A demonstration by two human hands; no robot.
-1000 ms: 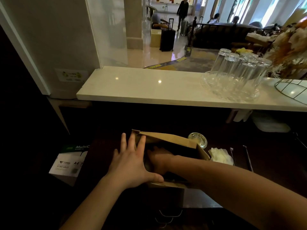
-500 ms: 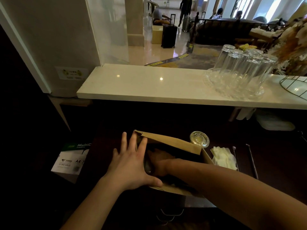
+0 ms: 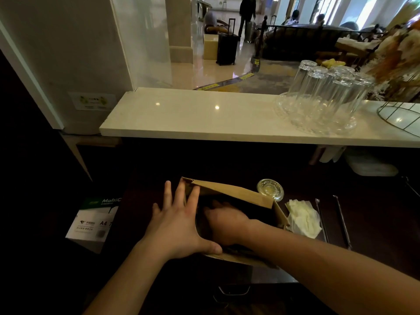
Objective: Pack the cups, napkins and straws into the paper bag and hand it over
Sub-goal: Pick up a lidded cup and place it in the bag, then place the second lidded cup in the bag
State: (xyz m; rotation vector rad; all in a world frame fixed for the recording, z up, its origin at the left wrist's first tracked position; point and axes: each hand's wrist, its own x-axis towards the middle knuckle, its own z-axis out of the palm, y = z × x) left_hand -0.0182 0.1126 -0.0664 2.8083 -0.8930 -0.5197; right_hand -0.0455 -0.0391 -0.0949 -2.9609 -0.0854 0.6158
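change: little since a second ago, right hand (image 3: 223,223) stays deep inside paper bag (image 3: 229,192), grip hidden, cannot tell | left hand (image 3: 179,220) spread wide, flat on bag's left wall | cup (image 3: 270,189), napkins (image 3: 303,218), straws (image 3: 341,220) still out on desk right of bag | packing barely begun

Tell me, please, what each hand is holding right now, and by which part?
The left hand braces the paper bag flat against its left wall, thumb at the near rim. The right hand is inside the bag; whether it holds anything cannot be told.
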